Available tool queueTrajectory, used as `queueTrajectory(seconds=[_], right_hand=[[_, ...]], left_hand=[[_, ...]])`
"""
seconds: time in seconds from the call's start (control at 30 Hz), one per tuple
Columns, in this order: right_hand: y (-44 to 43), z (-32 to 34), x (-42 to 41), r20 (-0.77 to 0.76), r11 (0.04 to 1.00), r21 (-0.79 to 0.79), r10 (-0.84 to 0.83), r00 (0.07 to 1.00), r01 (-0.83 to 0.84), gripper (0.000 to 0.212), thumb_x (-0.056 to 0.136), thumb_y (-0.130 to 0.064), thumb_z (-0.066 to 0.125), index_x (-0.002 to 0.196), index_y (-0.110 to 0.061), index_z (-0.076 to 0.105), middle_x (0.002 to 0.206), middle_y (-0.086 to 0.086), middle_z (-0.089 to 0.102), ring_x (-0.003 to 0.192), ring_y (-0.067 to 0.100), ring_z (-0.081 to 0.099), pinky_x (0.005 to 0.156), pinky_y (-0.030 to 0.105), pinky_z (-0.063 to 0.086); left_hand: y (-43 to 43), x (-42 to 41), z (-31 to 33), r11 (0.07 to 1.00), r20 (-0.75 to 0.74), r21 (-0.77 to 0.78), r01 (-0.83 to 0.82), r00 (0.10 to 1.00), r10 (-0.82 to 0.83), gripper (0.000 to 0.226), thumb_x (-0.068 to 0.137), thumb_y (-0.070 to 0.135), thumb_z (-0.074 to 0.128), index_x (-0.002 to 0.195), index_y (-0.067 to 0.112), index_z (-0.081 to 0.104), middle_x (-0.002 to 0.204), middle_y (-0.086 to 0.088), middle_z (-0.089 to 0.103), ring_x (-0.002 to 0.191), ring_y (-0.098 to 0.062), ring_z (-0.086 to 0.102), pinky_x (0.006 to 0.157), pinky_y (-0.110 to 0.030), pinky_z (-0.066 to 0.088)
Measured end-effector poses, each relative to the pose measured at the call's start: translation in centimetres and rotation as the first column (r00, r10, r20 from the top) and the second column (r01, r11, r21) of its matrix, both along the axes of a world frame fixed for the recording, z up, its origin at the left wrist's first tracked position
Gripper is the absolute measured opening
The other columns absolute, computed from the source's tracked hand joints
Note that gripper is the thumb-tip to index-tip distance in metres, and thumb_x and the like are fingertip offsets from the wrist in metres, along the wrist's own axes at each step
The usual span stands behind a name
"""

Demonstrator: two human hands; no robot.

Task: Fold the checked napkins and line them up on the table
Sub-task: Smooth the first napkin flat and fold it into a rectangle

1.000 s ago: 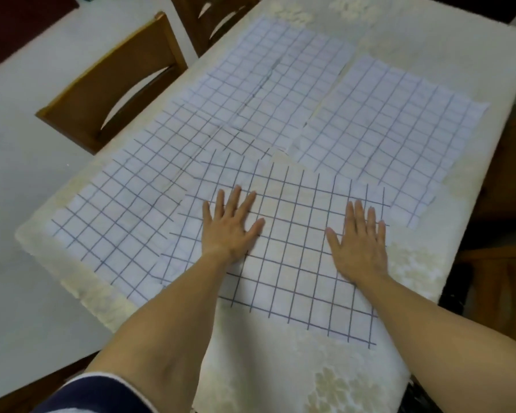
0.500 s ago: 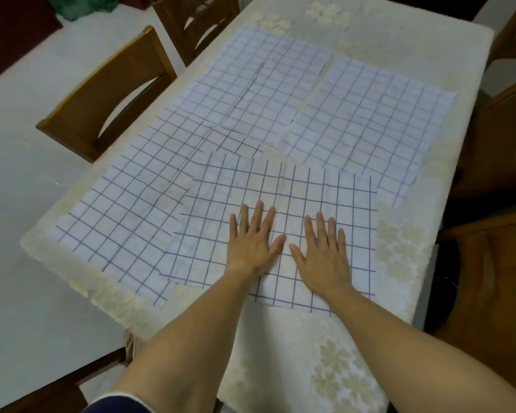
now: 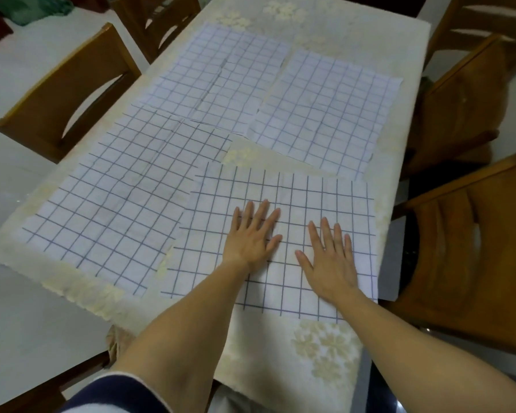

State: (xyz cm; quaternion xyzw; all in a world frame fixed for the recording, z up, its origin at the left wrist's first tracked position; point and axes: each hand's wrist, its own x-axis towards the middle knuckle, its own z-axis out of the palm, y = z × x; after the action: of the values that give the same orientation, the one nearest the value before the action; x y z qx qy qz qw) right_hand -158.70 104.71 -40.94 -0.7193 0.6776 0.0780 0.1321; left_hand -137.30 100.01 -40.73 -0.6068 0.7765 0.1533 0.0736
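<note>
Several white napkins with a dark checked pattern lie flat on the table point(image 3: 325, 353). The nearest napkin point(image 3: 221, 234) lies under both hands. My left hand point(image 3: 252, 236) presses flat on its middle, fingers straight and spread. My right hand point(image 3: 329, 257) lies flat beside it, a little to the right and nearer. A larger napkin point(image 3: 116, 204) lies to the left, its right edge under the near one. Two more napkins lie farther back, one at centre point(image 3: 221, 79) and one at right point(image 3: 325, 111).
The table carries a cream cloth with pale flower prints. Wooden chairs stand at the left point(image 3: 69, 87), at the far left point(image 3: 158, 19) and along the right side point(image 3: 465, 251). The near napkin's right edge reaches the table's right edge.
Both hands have slid from apart toward the middle of the near napkin, and the right hand has since moved back out to the right. The napkin now lies farther right, uncovering cloth behind it.
</note>
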Motion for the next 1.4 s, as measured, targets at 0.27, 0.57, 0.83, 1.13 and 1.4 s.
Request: queueTrajectory(seconds=[0.27,0.57,0.83,1.13,1.4], right_hand=[[-0.9,0.4,-4.9,0.106,0.91,-0.072,-0.399,0.911,0.407,0.089,0.097,-0.07,0.027,0.161,-0.012,0.007,0.167,0.013,0.007,0.152,0.03,0.01,0.124,0.043,0.008],[-4.0,3.4,-6.9,0.453,0.558,0.22,-0.785,0.423,0.8,0.066,0.088,-0.035,0.077,0.133,-0.002,0.042,0.126,0.018,0.054,0.108,0.035,0.059,0.075,0.036,0.048],[-4.0,6.5,-6.2,0.594,0.73,0.097,-0.588,0.549,0.677,0.04,0.101,-0.037,0.057,0.088,0.001,0.058,0.079,0.009,0.057,0.071,0.022,0.056,0.053,0.026,0.041],[-4.6,13.1,1.7,0.652,0.887,0.091,-0.397,0.646,0.454,0.028,0.102,-0.037,0.054,0.088,-0.013,0.054,0.075,0.002,0.058,0.065,0.016,0.055,0.051,0.025,0.044],[-7.4,13.6,11.9,0.644,0.936,0.141,-0.334,0.688,0.322,0.024,0.098,-0.03,0.056,0.097,-0.006,0.056,0.084,0.011,0.068,0.059,0.023,0.061,0.049,0.026,0.044]], left_hand=[[0.0,0.1,-0.4,1.0,0.0,-0.016,0.022,1.0,-0.022,0.066,0.099,0.068,-0.006,0.154,0.042,-0.032,0.163,0.007,-0.037,0.152,-0.027,-0.033,0.123,-0.057,-0.014],[0.0,0.1,-0.3,1.0,-0.015,-0.018,0.015,1.0,-0.016,0.064,0.099,0.066,-0.008,0.153,0.042,-0.032,0.163,0.007,-0.038,0.151,-0.026,-0.034,0.124,-0.056,-0.014],[0.0,0.2,-0.7,1.0,-0.053,-0.021,0.003,0.999,-0.005,0.06,0.102,0.061,-0.009,0.153,0.041,-0.033,0.163,0.009,-0.037,0.151,-0.024,-0.034,0.124,-0.055,-0.015],[-1.3,0.7,1.2,0.983,-0.079,0.176,0.052,0.996,-0.038,0.063,0.108,0.054,0.006,0.158,0.033,-0.026,0.163,0.004,-0.036,0.153,-0.03,-0.031,0.123,-0.056,-0.018],[-2.4,9.2,6.4,0.951,-0.589,0.108,-0.291,0.752,0.297,0.058,0.112,0.045,0.022,0.165,0.021,0.018,0.173,0.001,0.007,0.159,-0.02,-0.004,0.127,-0.038,-0.004]])
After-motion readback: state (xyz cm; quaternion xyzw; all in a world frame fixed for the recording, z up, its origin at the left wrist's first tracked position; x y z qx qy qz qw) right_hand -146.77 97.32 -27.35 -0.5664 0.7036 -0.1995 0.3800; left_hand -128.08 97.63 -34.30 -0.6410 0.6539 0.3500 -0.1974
